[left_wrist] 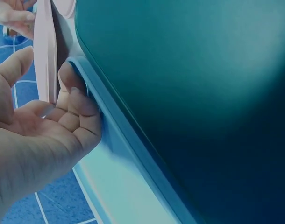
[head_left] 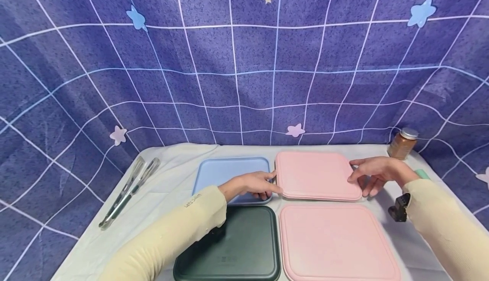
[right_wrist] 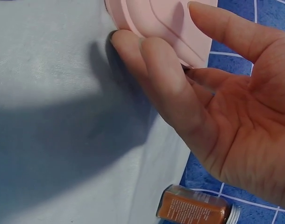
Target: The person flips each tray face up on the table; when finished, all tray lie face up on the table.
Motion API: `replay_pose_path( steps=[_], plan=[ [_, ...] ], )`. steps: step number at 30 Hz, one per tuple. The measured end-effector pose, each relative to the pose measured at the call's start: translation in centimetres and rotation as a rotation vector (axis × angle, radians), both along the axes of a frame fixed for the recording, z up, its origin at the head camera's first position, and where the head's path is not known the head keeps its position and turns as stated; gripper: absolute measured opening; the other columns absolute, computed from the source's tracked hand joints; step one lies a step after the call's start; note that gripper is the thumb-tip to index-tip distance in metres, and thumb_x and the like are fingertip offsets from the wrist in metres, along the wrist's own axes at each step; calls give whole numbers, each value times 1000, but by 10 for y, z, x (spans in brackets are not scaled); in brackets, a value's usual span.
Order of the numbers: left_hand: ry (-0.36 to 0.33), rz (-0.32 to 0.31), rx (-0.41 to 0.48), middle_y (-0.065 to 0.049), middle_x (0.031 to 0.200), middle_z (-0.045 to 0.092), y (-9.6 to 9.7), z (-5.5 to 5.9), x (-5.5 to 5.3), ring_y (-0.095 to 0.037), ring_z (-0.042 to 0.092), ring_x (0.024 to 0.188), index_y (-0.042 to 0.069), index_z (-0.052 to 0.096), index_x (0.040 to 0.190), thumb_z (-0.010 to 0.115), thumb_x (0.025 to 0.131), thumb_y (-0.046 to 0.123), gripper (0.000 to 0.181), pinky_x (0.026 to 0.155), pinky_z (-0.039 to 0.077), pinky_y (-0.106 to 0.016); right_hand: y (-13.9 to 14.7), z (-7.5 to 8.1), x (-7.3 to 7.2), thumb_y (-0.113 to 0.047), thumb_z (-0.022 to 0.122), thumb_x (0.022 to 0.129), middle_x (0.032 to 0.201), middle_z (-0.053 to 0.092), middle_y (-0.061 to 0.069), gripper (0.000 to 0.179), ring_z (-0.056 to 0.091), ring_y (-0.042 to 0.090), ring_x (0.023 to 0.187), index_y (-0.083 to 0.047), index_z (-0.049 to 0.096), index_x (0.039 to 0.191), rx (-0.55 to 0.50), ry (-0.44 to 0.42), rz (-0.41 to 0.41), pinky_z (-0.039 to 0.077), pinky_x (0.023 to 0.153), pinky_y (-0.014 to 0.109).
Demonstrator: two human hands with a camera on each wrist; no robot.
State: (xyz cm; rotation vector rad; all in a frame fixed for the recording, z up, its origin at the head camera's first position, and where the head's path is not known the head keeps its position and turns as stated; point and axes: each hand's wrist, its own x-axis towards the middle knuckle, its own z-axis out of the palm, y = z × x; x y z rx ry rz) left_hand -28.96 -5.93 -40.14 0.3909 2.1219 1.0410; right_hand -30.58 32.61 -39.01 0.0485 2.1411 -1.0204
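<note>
A pink rectangular lid [head_left: 313, 175] with rounded corners lies at the back, tilted a little, with a darker edge showing along its sides. My left hand [head_left: 254, 184] holds its left edge, thumb at the near corner and the lower fingers curled beside the rim of a blue rectangular lid [head_left: 225, 170]. In the left wrist view those curled fingers [left_wrist: 79, 109] overlap the blue rim. At the opposite edge, my right hand [head_left: 376, 172] grips the pink lid, its thumb over the top and its fingers [right_wrist: 159, 70] at the side and underneath.
In front lie a dark green lid [head_left: 244, 243] and a second pink lid [head_left: 336, 243]. Metal tongs [head_left: 130, 192] rest on the left of the white cloth. A jar of brown spice [head_left: 402, 144] stands at the back right, with a green object [head_left: 422, 173] close by.
</note>
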Motion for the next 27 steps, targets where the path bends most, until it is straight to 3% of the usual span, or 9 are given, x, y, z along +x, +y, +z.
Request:
replay_pose_path(
  steps=[9, 13, 17, 20, 23, 27],
  plan=[
    [85, 103, 126, -11, 86, 69, 6, 3, 12, -12, 57, 64, 12, 16, 161, 67, 95, 35, 87, 56, 38, -24, 4, -5, 1, -23, 65, 93, 86, 60, 9, 100, 70, 17, 65, 3, -7, 158, -43, 24, -9, 60, 61, 34],
    [113, 151, 173, -11, 84, 70, 9, 3, 17, -13, 57, 63, 6, 20, 160, 68, 94, 32, 86, 55, 39, -24, 6, -6, 2, -23, 64, 94, 87, 60, 8, 99, 71, 17, 67, 2, -7, 158, -68, 22, -4, 60, 61, 34],
    [162, 180, 188, -8, 79, 70, 11, 4, 20, -13, 56, 61, 2, 24, 158, 69, 93, 30, 84, 54, 37, -24, 8, -8, 3, -23, 64, 94, 88, 60, 7, 98, 71, 16, 67, 2, -6, 158, -91, 25, 1, 60, 61, 34],
    [187, 193, 195, -12, 80, 72, 12, 5, 22, -13, 57, 60, 1, 25, 157, 69, 94, 29, 82, 53, 37, -24, 9, -9, 3, -23, 63, 94, 87, 61, 6, 96, 71, 15, 66, 2, -4, 158, -109, 35, 2, 60, 61, 34],
    [191, 214, 204, -17, 84, 73, 13, 6, 24, -13, 56, 59, 2, 26, 157, 70, 93, 27, 81, 52, 37, -24, 11, -11, 4, -22, 63, 95, 86, 62, 4, 95, 71, 16, 67, 1, -3, 158, -131, 39, -1, 60, 61, 35],
    [206, 254, 215, -15, 80, 72, 13, 8, 24, -13, 55, 57, 6, 27, 158, 71, 92, 26, 81, 51, 37, -23, 10, -12, 6, -23, 63, 95, 86, 63, 4, 95, 72, 16, 68, 1, -4, 158, -166, 37, 1, 60, 62, 34]
  ],
)
